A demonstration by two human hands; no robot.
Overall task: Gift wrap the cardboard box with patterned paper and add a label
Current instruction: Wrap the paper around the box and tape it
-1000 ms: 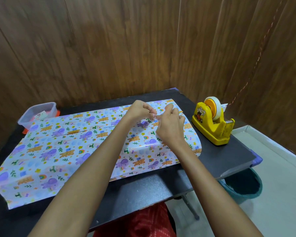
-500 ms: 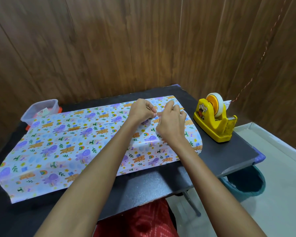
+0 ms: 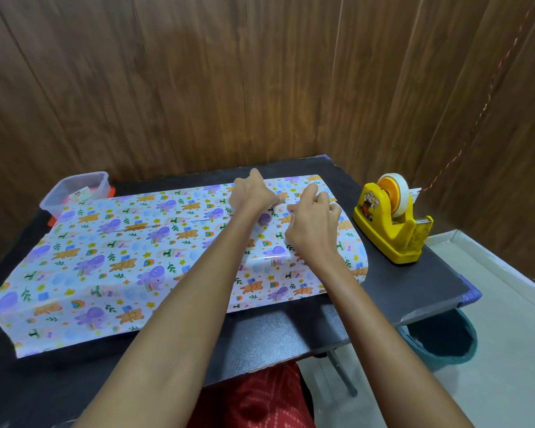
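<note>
Patterned paper (image 3: 121,257) with bears and elephants lies folded over the box, which is fully hidden under it. A seam (image 3: 167,224) runs along the top where the paper edges overlap. My left hand (image 3: 252,196) and right hand (image 3: 312,225) sit close together over the right end of that seam, fingers curled. Each pinches an end of a short clear tape strip (image 3: 286,207) held low against the paper; the strip is barely visible.
A yellow tape dispenser (image 3: 389,223) stands on the black table (image 3: 275,335) right of the paper. A clear plastic container (image 3: 74,193) sits at the back left. A teal bin (image 3: 445,341) is below the table's right edge. Wood panel walls close in behind.
Both hands have lowered onto the paper's top seam and drawn slightly apart. The paper and dispenser have not moved.
</note>
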